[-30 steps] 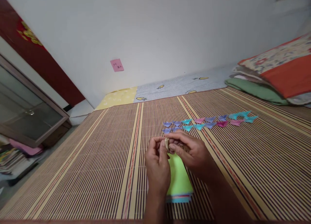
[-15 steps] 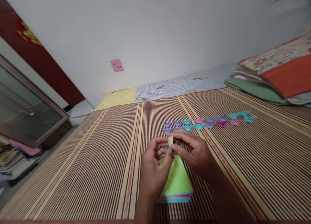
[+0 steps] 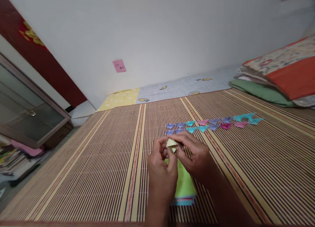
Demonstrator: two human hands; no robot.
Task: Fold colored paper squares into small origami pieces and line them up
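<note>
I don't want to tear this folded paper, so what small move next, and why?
Perhaps gently ease the pale paper wider: your left hand and right hand pinch its compact shape, while the folded pieces on the mat spread to pointed ends.

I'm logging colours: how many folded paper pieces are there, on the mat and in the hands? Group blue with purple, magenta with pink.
Purple or blue pieces: 7
Teal pieces: 6
Pink or magenta pieces: 3
Pale yellow piece, held: 1
Total in view: 17
</note>
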